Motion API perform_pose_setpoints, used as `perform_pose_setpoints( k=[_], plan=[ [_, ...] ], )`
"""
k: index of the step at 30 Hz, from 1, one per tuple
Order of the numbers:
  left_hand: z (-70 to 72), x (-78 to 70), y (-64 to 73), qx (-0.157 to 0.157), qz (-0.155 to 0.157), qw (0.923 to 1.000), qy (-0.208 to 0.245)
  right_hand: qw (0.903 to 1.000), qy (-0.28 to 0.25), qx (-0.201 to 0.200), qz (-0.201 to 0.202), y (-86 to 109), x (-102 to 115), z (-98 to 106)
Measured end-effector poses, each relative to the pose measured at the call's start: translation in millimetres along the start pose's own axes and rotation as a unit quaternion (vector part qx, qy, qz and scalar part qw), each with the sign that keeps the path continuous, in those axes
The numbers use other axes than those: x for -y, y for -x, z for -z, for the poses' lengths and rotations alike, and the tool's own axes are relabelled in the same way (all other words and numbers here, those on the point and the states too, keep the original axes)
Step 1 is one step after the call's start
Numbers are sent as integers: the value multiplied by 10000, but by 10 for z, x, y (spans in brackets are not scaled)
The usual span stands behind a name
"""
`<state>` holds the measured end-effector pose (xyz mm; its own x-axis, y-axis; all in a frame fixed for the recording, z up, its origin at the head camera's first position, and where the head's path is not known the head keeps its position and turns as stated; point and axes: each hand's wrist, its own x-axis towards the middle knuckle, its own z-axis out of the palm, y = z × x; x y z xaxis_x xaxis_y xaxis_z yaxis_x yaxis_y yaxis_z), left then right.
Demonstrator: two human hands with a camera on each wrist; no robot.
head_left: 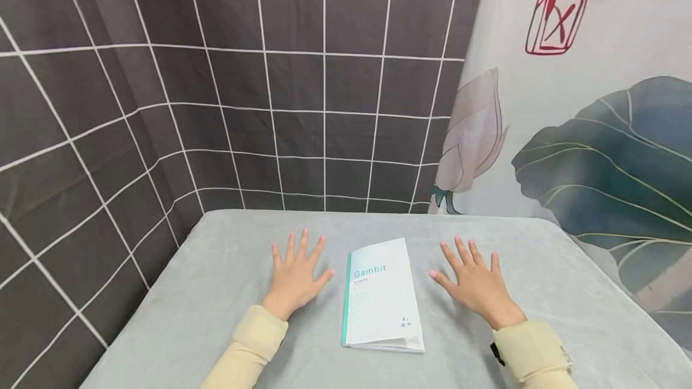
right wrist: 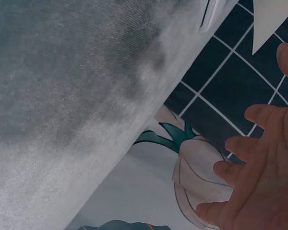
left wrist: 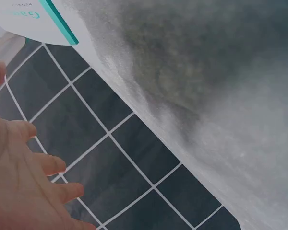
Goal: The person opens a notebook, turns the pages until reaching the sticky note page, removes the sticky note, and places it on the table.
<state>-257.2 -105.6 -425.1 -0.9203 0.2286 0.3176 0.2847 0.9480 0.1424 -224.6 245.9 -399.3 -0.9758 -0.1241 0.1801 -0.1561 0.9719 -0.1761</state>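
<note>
A white booklet (head_left: 381, 302) with a teal spine strip and the word "Gambit" on its cover lies on the grey cloth-covered table. Its lower right edge lifts a little, showing pages beneath. To its left, my left hand (head_left: 296, 276) is held with straight, spread fingers, apart from the booklet and holding nothing. On the other side my right hand (head_left: 478, 284) spreads its fingers the same way, also holding nothing. The left palm (left wrist: 19, 177) shows in the left wrist view, with part of the booklet cover (left wrist: 24, 19) at the top corner. The right palm (right wrist: 264, 177) appears in the right wrist view.
The table (head_left: 189, 317) has a soft grey cover. Behind and to the left hangs a dark curtain (head_left: 292, 89) with a white grid. A pale curtain (head_left: 486, 29) with a lotus bud and large leaf hangs at the right.
</note>
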Motion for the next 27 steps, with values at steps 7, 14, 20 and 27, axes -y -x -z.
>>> perform_pose_setpoints(
  k=[7, 14, 20, 27],
  plan=[
    [26, -21, -8, 6, -105, 9999, 69, 10000, 8, -62, 72, 10, -25, 8],
    [28, -48, -2, -78, -217, 9997, 71, 9996, 80, -48, 265, 25, -31, 8],
    [33, -163, 55, -54, -588, 9982, 121, 9987, 172, 79, 470, 69, -2, -5],
    [36, -391, 187, -236, -1420, 9896, 78, 9949, -199, 444, 884, 131, 18, -90]
  ],
)
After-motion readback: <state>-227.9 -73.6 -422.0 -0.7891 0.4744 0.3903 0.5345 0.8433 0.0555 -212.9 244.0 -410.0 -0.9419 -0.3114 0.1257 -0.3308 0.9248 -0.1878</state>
